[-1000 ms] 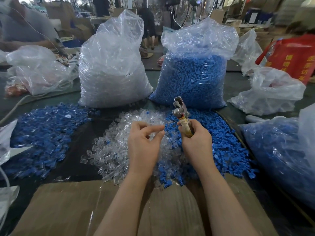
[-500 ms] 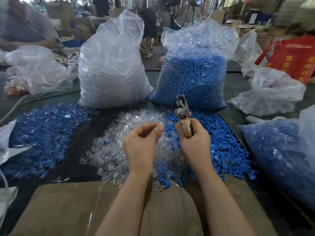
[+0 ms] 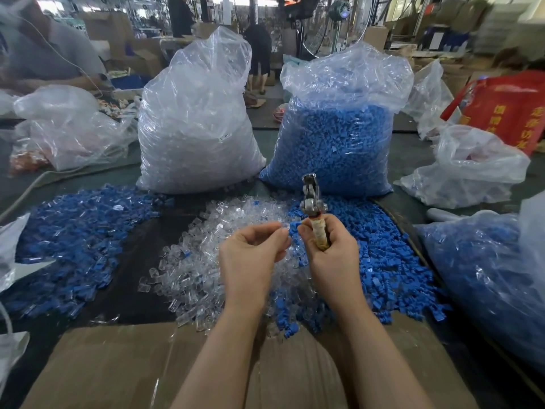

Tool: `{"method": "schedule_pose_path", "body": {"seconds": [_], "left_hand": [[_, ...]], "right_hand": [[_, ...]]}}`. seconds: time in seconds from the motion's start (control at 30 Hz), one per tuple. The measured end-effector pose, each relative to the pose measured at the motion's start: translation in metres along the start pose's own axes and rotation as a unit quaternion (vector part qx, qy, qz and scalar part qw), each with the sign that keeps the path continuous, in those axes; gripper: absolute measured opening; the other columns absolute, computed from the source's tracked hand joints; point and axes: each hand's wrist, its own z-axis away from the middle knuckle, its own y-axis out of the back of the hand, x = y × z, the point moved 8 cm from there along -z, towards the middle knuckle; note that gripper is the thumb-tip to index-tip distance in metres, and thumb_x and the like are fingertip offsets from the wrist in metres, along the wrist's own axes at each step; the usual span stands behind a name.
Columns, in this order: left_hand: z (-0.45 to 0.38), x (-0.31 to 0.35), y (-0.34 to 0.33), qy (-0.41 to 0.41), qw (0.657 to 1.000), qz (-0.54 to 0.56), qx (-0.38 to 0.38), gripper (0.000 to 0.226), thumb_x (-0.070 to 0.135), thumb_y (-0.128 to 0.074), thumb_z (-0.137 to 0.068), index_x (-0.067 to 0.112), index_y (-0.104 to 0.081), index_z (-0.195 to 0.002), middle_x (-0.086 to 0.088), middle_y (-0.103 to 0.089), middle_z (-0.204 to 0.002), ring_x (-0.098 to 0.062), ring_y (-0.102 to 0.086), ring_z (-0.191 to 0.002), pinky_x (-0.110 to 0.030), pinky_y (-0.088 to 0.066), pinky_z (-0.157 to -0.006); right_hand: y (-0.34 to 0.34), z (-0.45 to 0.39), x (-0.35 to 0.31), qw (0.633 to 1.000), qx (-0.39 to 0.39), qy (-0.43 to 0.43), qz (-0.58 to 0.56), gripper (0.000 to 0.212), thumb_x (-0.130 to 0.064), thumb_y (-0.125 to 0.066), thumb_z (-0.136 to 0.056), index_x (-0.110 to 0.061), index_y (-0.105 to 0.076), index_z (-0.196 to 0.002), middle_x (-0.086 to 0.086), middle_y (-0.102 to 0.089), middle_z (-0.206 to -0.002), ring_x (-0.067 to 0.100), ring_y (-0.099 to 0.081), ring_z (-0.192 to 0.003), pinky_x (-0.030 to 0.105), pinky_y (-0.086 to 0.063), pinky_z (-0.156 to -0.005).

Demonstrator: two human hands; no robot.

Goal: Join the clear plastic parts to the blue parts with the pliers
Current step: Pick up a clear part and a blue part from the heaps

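My right hand (image 3: 331,255) grips the taped handle of the pliers (image 3: 311,202), whose metal jaws point up and away from me. My left hand (image 3: 252,255) pinches a small clear plastic part (image 3: 283,228) between thumb and fingers, just left of my right thumb. A blue part (image 3: 295,225) shows between the two hands, at the right thumb tip. Both hands hover over a loose pile of clear parts (image 3: 203,261). Loose blue parts (image 3: 380,261) lie to the right of it.
A big bag of clear parts (image 3: 197,128) and a big bag of blue parts (image 3: 336,137) stand behind the piles. Another blue heap (image 3: 76,231) lies at left, a filled bag (image 3: 486,276) at right. Cardboard (image 3: 118,367) covers the near edge. A person sits at far left.
My left hand has risen and closed toward my right hand, bringing the clear part up beside the right thumb. The pliers have shifted slightly up and stand more upright.
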Motion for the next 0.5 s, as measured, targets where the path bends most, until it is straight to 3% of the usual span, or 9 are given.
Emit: {"method": "schedule_pose_path", "body": {"seconds": [0.13,0.3,0.5], "left_hand": [[0.0007,-0.0004,-0.0001,0.001,1.000,-0.006,0.006,0.010,0.005,-0.077,-0.081,0.014,-0.075,-0.083,-0.003,-0.076,-0.074,-0.014,-0.074,-0.072,-0.017,-0.055,-0.061],[0.0008,0.0014,-0.0017,-0.002,1.000,-0.003,0.010,0.010,0.005,-0.078,-0.080,0.014,-0.075,-0.082,-0.002,-0.076,-0.074,-0.014,-0.074,-0.071,-0.017,-0.055,-0.061],[0.0019,0.0051,-0.0015,-0.030,0.999,-0.028,0.011,0.010,0.007,-0.079,-0.080,0.015,-0.076,-0.083,0.000,-0.076,-0.074,-0.013,-0.074,-0.072,-0.018,-0.056,-0.063]], "right_hand": [[0.0026,0.0004,-0.0042,1.000,0.011,0.018,-0.012,0.014,-0.023,-0.065,-0.094,-0.015,-0.059,-0.085,0.002,-0.058,-0.072,0.008,-0.047,-0.059,0.028,-0.041,-0.054],[0.0014,0.0000,-0.0014,1.000,0.005,0.011,0.008,0.012,-0.024,-0.066,-0.093,-0.022,-0.059,-0.084,-0.004,-0.060,-0.073,0.009,-0.051,-0.060,0.029,-0.043,-0.055],[0.0015,0.0001,-0.0015,1.000,0.012,0.008,-0.004,0.014,-0.029,-0.066,-0.093,-0.020,-0.060,-0.084,-0.001,-0.060,-0.074,0.020,-0.054,-0.064,0.036,-0.045,-0.057]]}}
